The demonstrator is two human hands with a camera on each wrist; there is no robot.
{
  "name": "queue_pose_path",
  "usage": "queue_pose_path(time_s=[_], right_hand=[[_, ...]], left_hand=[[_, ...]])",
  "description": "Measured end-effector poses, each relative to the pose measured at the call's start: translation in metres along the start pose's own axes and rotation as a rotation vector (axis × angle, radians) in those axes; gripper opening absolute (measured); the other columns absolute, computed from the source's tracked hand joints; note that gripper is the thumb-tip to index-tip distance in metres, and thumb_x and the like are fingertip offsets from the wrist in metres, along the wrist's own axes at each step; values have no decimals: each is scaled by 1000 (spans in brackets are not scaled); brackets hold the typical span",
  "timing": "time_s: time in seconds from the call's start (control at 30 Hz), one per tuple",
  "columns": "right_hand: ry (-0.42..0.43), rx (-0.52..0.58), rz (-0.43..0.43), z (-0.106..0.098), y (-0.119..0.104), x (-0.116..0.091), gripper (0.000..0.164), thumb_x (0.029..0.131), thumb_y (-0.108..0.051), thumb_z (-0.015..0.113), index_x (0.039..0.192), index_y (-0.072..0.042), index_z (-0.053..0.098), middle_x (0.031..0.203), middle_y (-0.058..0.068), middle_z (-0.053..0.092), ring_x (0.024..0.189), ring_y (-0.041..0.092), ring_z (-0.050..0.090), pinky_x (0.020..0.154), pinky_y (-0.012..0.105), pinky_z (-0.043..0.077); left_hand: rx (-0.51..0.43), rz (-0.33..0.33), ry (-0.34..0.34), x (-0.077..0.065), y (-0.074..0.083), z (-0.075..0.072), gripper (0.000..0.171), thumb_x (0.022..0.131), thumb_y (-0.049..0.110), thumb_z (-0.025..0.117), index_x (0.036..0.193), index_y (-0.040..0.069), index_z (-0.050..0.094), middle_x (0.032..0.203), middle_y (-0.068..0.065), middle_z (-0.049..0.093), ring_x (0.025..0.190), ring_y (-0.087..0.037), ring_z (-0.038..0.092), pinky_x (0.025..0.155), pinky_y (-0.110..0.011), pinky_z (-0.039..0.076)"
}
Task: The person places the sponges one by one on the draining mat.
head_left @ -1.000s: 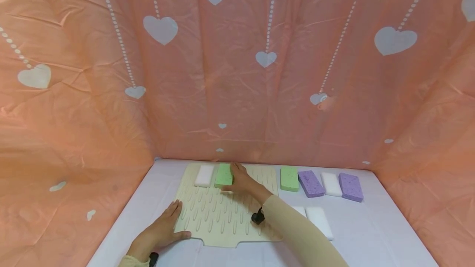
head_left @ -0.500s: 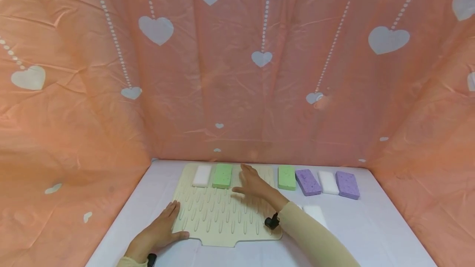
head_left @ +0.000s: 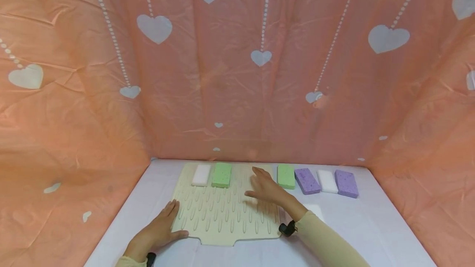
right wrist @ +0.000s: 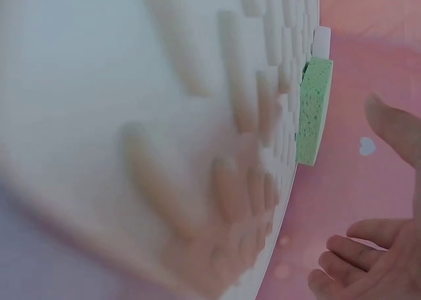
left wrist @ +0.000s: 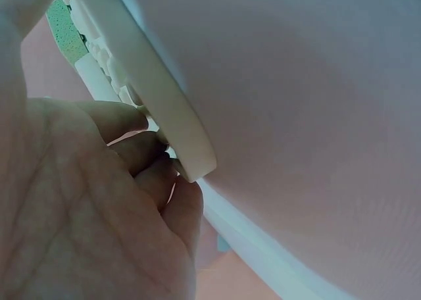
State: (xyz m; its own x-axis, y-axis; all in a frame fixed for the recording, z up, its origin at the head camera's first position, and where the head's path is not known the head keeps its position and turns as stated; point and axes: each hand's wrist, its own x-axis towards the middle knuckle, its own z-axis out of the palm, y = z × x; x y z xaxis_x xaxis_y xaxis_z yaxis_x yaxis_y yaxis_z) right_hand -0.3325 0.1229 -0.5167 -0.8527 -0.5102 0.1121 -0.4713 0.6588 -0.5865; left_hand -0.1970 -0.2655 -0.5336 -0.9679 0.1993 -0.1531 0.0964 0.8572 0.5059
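A cream mat (head_left: 219,217) with rows of raised ribs lies on the white table. A white sponge (head_left: 201,175) and a green sponge (head_left: 221,175) lie side by side along its far edge. My left hand (head_left: 159,228) rests at the mat's near left corner, fingertips against its side edge and thumb at the front edge. The left wrist view shows those fingers (left wrist: 158,155) touching the mat's rim. Over the mat's right part hovers my right hand (head_left: 265,186), fingers spread and holding nothing. The right wrist view has the green sponge (right wrist: 314,109) left of that hand.
Right of the mat stands a row: a second green sponge (head_left: 286,176), a purple sponge (head_left: 307,181), another white sponge (head_left: 328,181) and another purple sponge (head_left: 346,183). My right forearm (head_left: 326,234) partly hides a white sponge (head_left: 315,211). An orange heart-patterned sheet (head_left: 259,114) encloses the table's back and sides.
My right hand has let go of the green sponge on the mat and moved right, away from it. The left hand stays at the mat's corner.
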Motion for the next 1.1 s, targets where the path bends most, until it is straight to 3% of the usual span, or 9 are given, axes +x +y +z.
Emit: queue_pose_path(time_s=[0.23,0.6,1.1], right_hand=[[15,-19,2,-6,10,-21,103,89,-35,89,160,16,32,165,33,38,155,51,32,127,63,31],[47,10,13,-23,19,-66,102,91,-38,87,161,13,33,165,36,37,155,53,31,127,67,28],[76,-5,81,-37,42,-110,101,90,-42,88,161,9,37,163,36,39,153,56,34,123,72,31]], left_hand=[[1,1,3,0,1,0,121,85,49,89,163,-16,22,170,-39,16,158,-59,17,124,-72,26],[-2,-2,3,1,-1,1,122,84,49,89,163,-16,21,171,-39,15,158,-58,15,124,-72,25],[-4,8,10,-1,1,1,121,84,48,90,161,-18,23,170,-41,17,158,-59,16,125,-72,25]])
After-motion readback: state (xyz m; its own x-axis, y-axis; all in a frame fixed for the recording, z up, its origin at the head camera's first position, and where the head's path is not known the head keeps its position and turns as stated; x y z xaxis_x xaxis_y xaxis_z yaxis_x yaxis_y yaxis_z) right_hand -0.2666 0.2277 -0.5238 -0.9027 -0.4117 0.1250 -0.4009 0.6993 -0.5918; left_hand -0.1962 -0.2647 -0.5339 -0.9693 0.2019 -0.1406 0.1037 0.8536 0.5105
